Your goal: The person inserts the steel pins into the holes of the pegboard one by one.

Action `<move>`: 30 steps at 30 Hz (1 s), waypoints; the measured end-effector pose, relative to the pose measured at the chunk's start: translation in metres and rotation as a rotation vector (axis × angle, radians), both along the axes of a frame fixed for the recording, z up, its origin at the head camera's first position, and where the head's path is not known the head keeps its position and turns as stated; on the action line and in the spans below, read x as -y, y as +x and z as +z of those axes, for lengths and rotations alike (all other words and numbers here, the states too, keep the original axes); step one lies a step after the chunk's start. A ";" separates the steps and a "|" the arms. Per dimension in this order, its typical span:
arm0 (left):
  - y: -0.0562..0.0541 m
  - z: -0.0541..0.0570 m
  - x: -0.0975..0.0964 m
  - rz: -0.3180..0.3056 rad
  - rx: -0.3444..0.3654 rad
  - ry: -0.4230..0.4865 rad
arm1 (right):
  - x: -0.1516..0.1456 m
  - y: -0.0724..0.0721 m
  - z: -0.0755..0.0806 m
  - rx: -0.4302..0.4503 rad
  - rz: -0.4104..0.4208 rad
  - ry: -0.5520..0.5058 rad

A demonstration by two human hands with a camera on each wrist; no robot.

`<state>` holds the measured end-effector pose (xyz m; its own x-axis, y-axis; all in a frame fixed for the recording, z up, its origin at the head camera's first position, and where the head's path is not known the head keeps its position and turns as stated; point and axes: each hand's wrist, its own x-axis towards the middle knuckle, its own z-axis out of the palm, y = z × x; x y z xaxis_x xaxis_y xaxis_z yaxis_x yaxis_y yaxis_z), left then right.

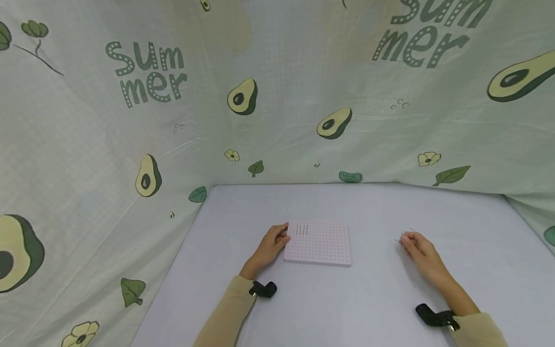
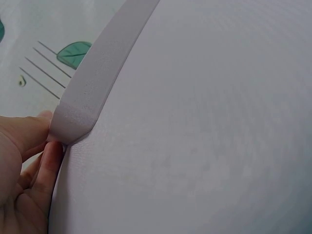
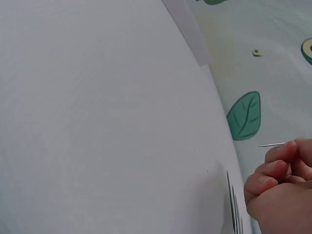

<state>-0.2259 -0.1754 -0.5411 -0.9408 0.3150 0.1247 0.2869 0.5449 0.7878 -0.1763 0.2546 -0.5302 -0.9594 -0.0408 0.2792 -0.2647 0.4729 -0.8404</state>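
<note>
A pale pink pegboard (image 1: 321, 250) with a grid of small holes lies on the table. Several thin metal pins (image 1: 302, 230) stand upright in a row near its far left corner; the left wrist view shows these pins (image 2: 41, 77) rising beyond the board's edge. At that corner my left hand (image 1: 270, 245) grips the board between thumb and fingers. Off to the right of the board, my right hand (image 1: 421, 251) pinches a thin metal pin (image 3: 271, 145) between thumb and forefinger. Several more pins (image 3: 235, 207) show beside that hand's curled fingers; the palm is hidden.
White cloth covers the table (image 1: 321, 308). Behind it and at the left hangs a pale green curtain (image 1: 277, 144) printed with avocados and leaves. Each wrist wears a black camera mount, one on the left (image 1: 264, 289) and one on the right (image 1: 433, 315).
</note>
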 end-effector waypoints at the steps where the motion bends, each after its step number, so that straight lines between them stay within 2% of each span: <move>1: 0.000 0.000 0.000 0.002 0.000 -0.001 | 0.001 0.000 0.001 0.012 0.003 -0.019; 6: 0.001 0.000 0.000 0.002 -0.004 -0.002 | 0.007 -0.002 0.004 0.041 0.003 -0.094; 15: 0.001 0.000 0.001 0.005 -0.010 -0.010 | 0.017 -0.006 0.008 -0.006 0.036 -0.124; 23: 0.001 0.002 0.000 0.011 0.004 -0.016 | 0.034 -0.017 0.013 -0.087 0.098 -0.151; 30: 0.001 0.004 0.000 0.003 0.004 -0.018 | 0.053 -0.030 0.016 -0.105 0.159 -0.146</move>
<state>-0.2250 -0.1757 -0.5370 -0.9421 0.3148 0.1155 0.2826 0.5600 0.7788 -0.2065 0.2017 -0.5145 -0.9093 -0.1411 0.3914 -0.4160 0.2939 -0.8605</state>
